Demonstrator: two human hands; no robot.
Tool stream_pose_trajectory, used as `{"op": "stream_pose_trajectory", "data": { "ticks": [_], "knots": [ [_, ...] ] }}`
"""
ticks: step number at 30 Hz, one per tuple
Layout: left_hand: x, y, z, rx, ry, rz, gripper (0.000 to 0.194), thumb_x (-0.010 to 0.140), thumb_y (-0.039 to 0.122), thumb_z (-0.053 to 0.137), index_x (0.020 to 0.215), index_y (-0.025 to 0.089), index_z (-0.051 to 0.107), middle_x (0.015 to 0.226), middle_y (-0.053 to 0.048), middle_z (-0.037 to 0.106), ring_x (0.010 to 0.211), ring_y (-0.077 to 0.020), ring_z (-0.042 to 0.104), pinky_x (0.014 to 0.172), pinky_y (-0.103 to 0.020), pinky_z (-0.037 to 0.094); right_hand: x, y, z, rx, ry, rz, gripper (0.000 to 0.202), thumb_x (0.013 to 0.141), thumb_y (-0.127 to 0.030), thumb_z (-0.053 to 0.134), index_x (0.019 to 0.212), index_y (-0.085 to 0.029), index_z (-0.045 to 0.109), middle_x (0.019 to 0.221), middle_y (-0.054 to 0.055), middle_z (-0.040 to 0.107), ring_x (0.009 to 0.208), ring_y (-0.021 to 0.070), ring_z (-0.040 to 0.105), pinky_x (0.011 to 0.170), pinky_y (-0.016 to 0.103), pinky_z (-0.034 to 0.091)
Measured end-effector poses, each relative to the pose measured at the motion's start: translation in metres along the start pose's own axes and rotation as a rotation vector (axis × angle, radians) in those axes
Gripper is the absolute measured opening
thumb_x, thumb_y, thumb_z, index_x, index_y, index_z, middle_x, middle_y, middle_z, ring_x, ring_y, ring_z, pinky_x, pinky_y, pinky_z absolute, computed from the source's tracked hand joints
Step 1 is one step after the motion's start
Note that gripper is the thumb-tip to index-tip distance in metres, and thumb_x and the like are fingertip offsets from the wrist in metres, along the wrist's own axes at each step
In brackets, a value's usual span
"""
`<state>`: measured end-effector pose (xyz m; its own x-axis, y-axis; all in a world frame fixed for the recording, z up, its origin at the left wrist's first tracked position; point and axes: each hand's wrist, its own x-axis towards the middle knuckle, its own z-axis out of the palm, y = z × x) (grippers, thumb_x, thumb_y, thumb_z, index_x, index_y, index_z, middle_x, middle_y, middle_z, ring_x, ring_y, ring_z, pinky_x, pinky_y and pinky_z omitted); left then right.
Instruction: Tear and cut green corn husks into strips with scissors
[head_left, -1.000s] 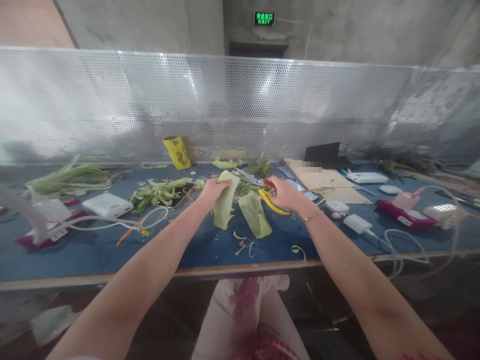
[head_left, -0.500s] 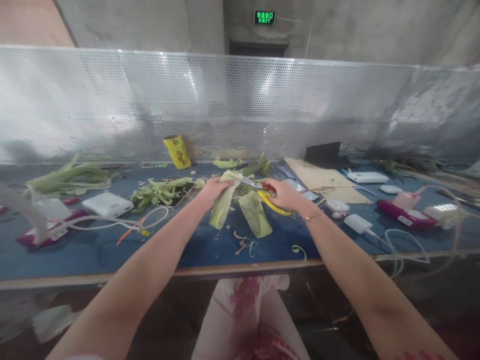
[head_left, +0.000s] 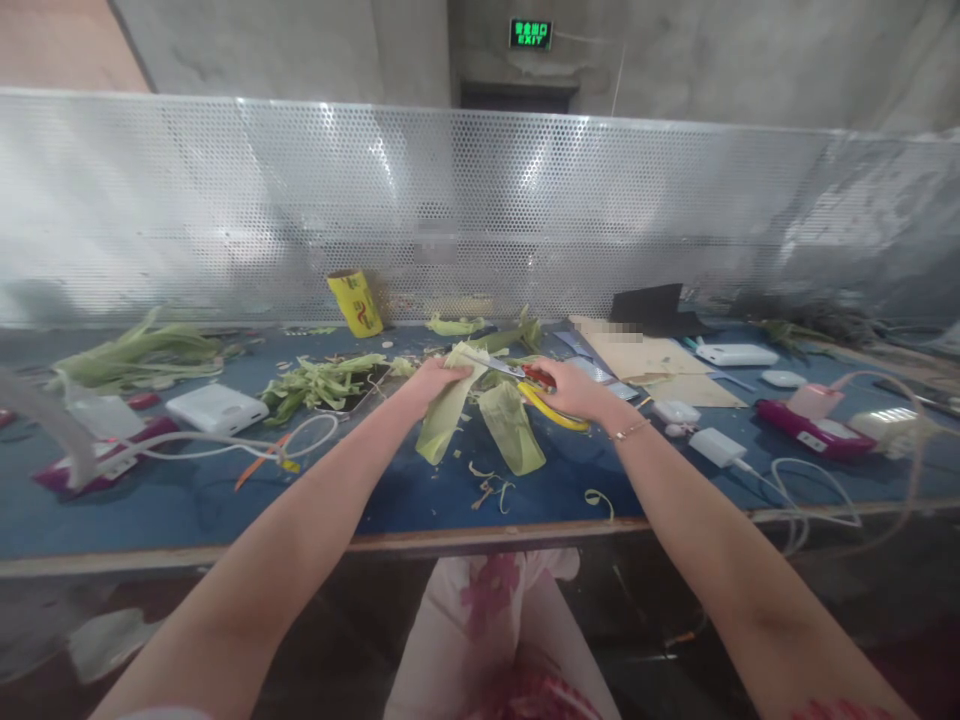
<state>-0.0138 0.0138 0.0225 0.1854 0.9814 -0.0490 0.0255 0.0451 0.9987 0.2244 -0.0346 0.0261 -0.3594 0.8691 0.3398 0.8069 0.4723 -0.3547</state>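
My left hand (head_left: pixel 435 383) pinches a pale green corn husk (head_left: pixel 445 420) that hangs down over the table. In my right hand (head_left: pixel 568 390) is a pair of scissors (head_left: pixel 556 408) with yellow and red handles. Their metal blades point left and meet the upper part of the held husk. Another broad husk piece (head_left: pixel 511 428) lies just below the blades. Left of my left hand is a pile of cut husk strips (head_left: pixel 326 385). Small curled scraps (head_left: pixel 491 490) lie in front of my hands.
On the left are a husk heap (head_left: pixel 142 355), a white power bank (head_left: pixel 216 408) and a cabled purple power strip (head_left: pixel 142 440). A yellow tube (head_left: pixel 355 303) stands by the perforated screen (head_left: pixel 420 200). Cardboard (head_left: pixel 637 355), chargers (head_left: pixel 716 447) and another purple strip (head_left: pixel 814 430) lie right.
The held husk's lower end has shifted slightly left and down. My hands and the scissors stay in nearly the same place.
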Motion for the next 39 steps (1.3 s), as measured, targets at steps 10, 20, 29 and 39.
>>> {"op": "stream_pose_trajectory", "data": {
  "ticks": [10, 20, 29, 39],
  "knots": [
    [0.001, -0.002, -0.001, 0.045, 0.063, 0.067, 0.03, 0.054, 0.037, 0.076, 0.07, 0.014, 0.066, 0.054, -0.003, 0.061, 0.044, -0.0128, 0.052, 0.047, -0.026, 0.042, 0.0, 0.002, 0.001, 0.005, -0.02, 0.001, 0.04, 0.077, -0.048, 0.058, 0.104, -0.018, 0.059, 0.093, 0.008, 0.066, 0.08, 0.0196, 0.06, 0.069, 0.029, 0.044],
    [0.002, -0.005, 0.0, 0.031, 0.029, 0.055, 0.035, 0.051, 0.039, 0.078, 0.073, 0.014, 0.067, 0.059, -0.003, 0.064, 0.048, -0.0143, 0.056, 0.052, -0.028, 0.045, 0.003, 0.003, 0.004, 0.035, -0.035, -0.005, 0.035, 0.08, -0.045, 0.056, 0.103, -0.018, 0.06, 0.088, 0.007, 0.066, 0.079, 0.0194, 0.059, 0.069, 0.029, 0.043],
    [0.008, -0.009, -0.002, 0.06, 0.034, 0.064, 0.03, 0.054, 0.037, 0.076, 0.072, 0.014, 0.067, 0.06, -0.004, 0.065, 0.049, -0.0143, 0.057, 0.051, -0.027, 0.045, 0.0, -0.003, 0.001, -0.005, -0.049, 0.012, 0.038, 0.081, -0.053, 0.049, 0.091, -0.018, 0.062, 0.08, 0.005, 0.064, 0.069, 0.0168, 0.055, 0.062, 0.026, 0.038],
    [0.013, -0.011, -0.005, 0.051, 0.03, 0.035, 0.033, 0.054, 0.039, 0.077, 0.071, 0.013, 0.065, 0.053, -0.001, 0.061, 0.043, -0.0116, 0.051, 0.046, -0.025, 0.041, 0.002, 0.0, -0.001, -0.045, -0.049, 0.074, 0.048, 0.076, -0.064, 0.047, 0.072, -0.018, 0.057, 0.065, 0.002, 0.057, 0.054, 0.0121, 0.044, 0.053, 0.025, 0.029]
  ]
}}
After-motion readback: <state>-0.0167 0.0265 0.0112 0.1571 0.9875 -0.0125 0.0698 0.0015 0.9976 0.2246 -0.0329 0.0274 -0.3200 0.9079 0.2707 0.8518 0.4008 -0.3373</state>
